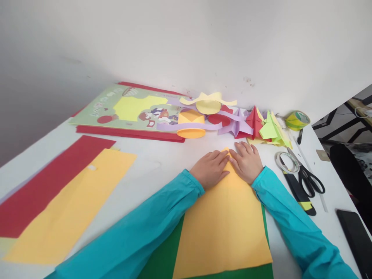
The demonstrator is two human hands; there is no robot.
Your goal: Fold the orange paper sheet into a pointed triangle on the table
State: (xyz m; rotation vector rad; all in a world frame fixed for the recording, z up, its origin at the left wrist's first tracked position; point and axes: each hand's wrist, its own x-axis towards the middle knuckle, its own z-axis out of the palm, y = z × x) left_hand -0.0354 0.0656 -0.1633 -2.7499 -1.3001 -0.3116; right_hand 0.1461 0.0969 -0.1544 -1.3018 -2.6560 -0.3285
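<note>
A sheet of orange paper [223,228] lies lengthwise in front of me, its far end folded in to a point. My left hand [210,168] is on the left side of that point, fingers closed together and pressing the fold. From the right, my right hand [245,159] bears on the same tip, its thumb and forefinger at the folded edge and the other fingers bent over the table. The two hands nearly meet at the peak. Beneath the paper is a green mat [161,252], partly covered by my left sleeve.
Orange [78,201] and red paper strips [55,182] lie left. Behind are a printed green board [101,110], paper crafts [192,122] and folded paper stars [254,124]. At right: tape rolls [298,120], scissors [310,180], a utility knife [298,192] and a black phone [354,238].
</note>
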